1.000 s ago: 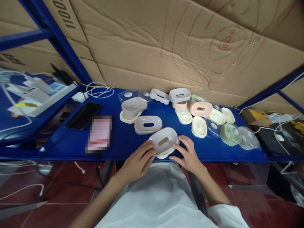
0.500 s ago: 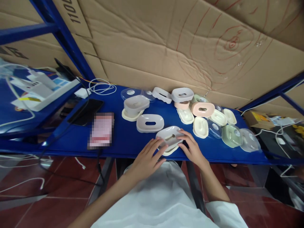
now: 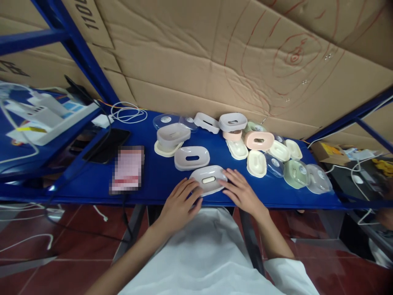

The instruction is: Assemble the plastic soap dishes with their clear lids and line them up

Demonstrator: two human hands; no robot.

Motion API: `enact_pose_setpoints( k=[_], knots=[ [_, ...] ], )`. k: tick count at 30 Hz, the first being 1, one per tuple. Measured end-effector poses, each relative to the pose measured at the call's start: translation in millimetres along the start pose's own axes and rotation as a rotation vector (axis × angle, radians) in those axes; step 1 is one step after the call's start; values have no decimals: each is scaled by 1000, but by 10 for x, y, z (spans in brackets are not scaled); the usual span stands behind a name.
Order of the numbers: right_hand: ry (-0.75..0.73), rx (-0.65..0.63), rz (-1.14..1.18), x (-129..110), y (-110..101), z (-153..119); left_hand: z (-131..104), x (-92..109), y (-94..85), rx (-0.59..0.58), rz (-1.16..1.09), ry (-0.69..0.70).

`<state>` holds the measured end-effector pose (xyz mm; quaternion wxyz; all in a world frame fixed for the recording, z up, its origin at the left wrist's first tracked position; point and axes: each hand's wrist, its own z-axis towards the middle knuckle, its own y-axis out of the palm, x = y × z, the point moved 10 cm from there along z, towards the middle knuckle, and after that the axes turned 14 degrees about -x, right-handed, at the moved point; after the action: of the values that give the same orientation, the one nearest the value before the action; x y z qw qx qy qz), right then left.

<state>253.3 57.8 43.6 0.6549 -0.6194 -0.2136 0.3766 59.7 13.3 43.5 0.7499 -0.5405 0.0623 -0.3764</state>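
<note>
A pale grey oval dish (image 3: 199, 186) lies face up at the front edge of the blue table. Cream material shows through the slot in its middle. My left hand (image 3: 182, 200) holds its left end, with the fingertips over the rim. At the opposite end, my right hand (image 3: 244, 192) grips the rim with its fingers reaching over the edge. Just behind sits another grey slotted dish (image 3: 192, 159), with blue tabletop visible through its slot. Farther back, a deeper grey dish (image 3: 173, 135) rests on a cream base (image 3: 162, 150).
Peach dishes (image 3: 259, 141), cream bases (image 3: 256, 163), clear lids (image 3: 318, 179) and a green lidded box (image 3: 296, 173) cluster to the right. A phone with a blurred screen (image 3: 127, 170) lies left, near a power strip (image 3: 58, 123) and cables. Cardboard (image 3: 184, 61) walls the back.
The grey dish between my hands has shifted left and now sits straighter, with cream filling its slot. My right hand has moved left slightly, and the camera view has shifted a little.
</note>
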Motion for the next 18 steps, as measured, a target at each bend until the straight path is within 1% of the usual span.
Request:
enact_pose_setpoints(
  k=[1,2,4,5,6,7,8,9,11,14,16,18],
  knots=[
    [80,43,-35,167,-93,-75,-4,-30,-12,0,-10,-8],
    [199,108,-83,378,-208,-185,-8,-61,-26,3,-21,-19],
    [516,253,-203,830,-435,-508,-15,-120,-52,13,-46,-38],
    [668,294,-256,1014,-500,-682,-19,-145,-62,21,-60,-45],
    [785,306,-292,1150,-525,-827,-23,-168,-69,28,-75,-52],
    [853,297,-306,1237,-515,-927,-28,-186,-72,34,-88,-57],
    [870,278,-300,1279,-484,-980,-32,-200,-70,37,-98,-60],
    [846,255,-282,1281,-441,-991,-35,-210,-60,33,-107,-62],
    [753,231,-234,1222,-374,-965,-42,-227,-37,22,-121,-69],
    [678,218,-138,1171,-327,-932,-53,-247,-10,5,-139,-77],
    [648,235,-38,1155,-317,-909,-61,-254,-13,9,-147,-76],
    [600,289,41,1066,-339,-856,-68,-254,-23,15,-162,-69]
  ],
)
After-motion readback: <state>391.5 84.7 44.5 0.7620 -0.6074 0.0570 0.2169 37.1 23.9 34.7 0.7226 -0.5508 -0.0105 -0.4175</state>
